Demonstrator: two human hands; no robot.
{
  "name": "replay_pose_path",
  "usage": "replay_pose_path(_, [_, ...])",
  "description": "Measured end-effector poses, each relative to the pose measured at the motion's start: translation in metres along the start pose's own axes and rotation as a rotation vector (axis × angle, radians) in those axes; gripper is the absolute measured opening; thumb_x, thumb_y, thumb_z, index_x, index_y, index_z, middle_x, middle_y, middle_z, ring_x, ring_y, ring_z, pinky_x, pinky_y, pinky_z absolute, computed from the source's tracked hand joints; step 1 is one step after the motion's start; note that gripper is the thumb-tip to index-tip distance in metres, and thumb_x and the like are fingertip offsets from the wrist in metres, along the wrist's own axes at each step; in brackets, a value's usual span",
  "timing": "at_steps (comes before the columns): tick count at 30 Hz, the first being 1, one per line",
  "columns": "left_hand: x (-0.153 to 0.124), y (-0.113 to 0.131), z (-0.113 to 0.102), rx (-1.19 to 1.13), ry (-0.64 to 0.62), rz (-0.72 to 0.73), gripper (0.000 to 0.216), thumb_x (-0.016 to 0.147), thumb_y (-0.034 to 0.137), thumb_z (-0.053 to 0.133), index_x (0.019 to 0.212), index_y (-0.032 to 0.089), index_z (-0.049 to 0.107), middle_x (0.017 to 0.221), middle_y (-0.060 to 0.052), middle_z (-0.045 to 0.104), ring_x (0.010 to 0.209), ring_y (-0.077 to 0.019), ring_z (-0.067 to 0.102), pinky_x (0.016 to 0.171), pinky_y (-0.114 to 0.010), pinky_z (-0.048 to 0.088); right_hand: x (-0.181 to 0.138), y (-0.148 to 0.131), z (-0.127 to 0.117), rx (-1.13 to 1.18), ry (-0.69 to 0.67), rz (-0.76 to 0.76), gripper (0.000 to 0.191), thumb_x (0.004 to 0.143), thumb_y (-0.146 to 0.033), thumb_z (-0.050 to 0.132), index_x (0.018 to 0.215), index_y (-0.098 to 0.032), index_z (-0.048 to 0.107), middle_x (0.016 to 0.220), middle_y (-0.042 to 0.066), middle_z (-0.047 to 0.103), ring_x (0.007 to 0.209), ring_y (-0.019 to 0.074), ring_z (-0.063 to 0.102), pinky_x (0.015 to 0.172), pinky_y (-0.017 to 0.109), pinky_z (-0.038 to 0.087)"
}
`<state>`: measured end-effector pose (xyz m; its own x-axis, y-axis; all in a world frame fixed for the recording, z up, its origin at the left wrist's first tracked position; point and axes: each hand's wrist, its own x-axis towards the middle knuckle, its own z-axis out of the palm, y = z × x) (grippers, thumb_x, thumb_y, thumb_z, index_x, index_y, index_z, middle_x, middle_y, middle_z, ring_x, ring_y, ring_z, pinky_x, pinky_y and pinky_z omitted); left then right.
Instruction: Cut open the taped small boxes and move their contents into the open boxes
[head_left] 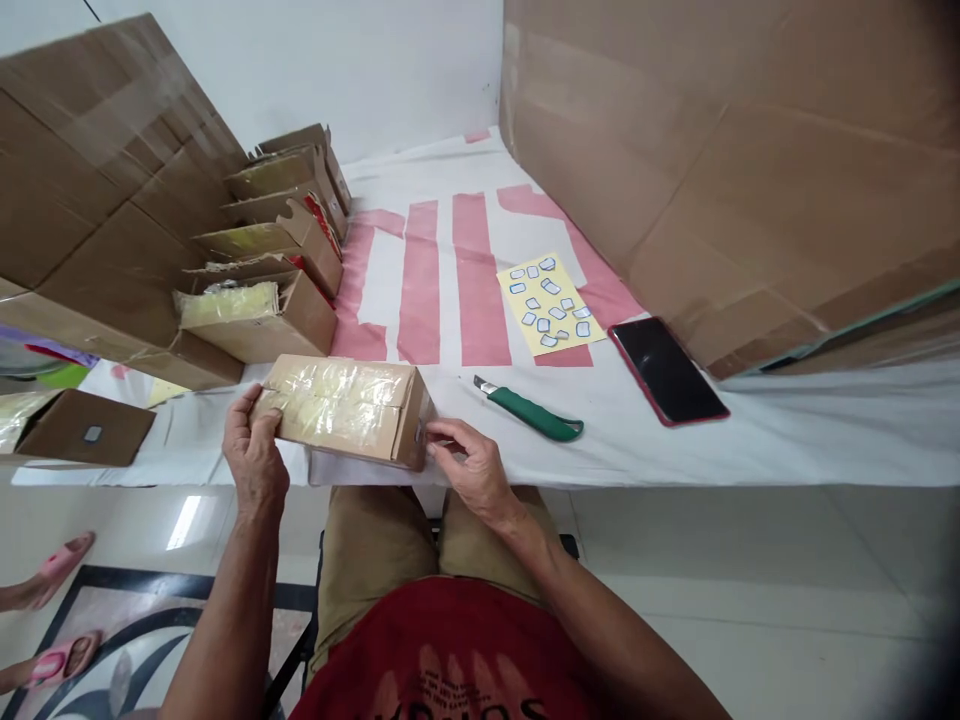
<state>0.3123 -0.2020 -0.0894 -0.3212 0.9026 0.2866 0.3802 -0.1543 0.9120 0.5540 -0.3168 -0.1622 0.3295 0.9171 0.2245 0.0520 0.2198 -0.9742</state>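
A small cardboard box (337, 405) with shiny clear tape across its top lies at the table's front edge. My left hand (255, 445) grips its left end, thumb on top. At the opposite end, my right hand (472, 462) has its thumb and fingers bent close together against the end face, beside a small pale label (419, 428) partly hidden by the fingertips. To the right lies a green utility knife (536, 412) with its blade tip showing. Behind the knife is a yellow sheet (551, 303) bearing several small white, blue-edged stickers.
Several open cardboard boxes (300, 300) stand in a row at back left, beside a large carton (105, 190). Another large carton (735, 170) rises at right. A phone (667, 370) lies near it. A labelled box (90, 428) sits at far left; a person's pink-sandalled feet (64, 660) show below.
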Motion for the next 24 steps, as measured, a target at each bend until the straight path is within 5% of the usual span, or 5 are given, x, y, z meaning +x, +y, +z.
replay_pose_path(15, [-0.005, -0.001, 0.004, -0.044, 0.034, 0.021, 0.060, 0.074, 0.036, 0.064, 0.129, 0.011, 0.067, 0.132, -0.013, 0.068, 0.124, -0.0272, 0.061, 0.118, -0.042, 0.044, -0.005, -0.015, 0.021, -0.238, 0.116, -0.083, 0.017, 0.087, -0.022, 0.060, 0.085, -0.025, 0.076, 0.094, 0.008, 0.078, 0.086, 0.0219, 0.074, 0.071, 0.031, 0.063])
replay_pose_path(24, [-0.009, -0.004, 0.002, -0.043, 0.013, 0.037, 0.057, 0.078, 0.036, 0.064, 0.131, 0.013, 0.067, 0.134, -0.012, 0.068, 0.127, -0.0265, 0.062, 0.119, -0.042, 0.043, -0.001, -0.015, 0.025, -0.284, 0.165, -0.089, 0.018, 0.087, -0.023, 0.058, 0.078, -0.027, 0.073, 0.092, 0.008, 0.079, 0.090, 0.0247, 0.074, 0.086, 0.038, 0.061])
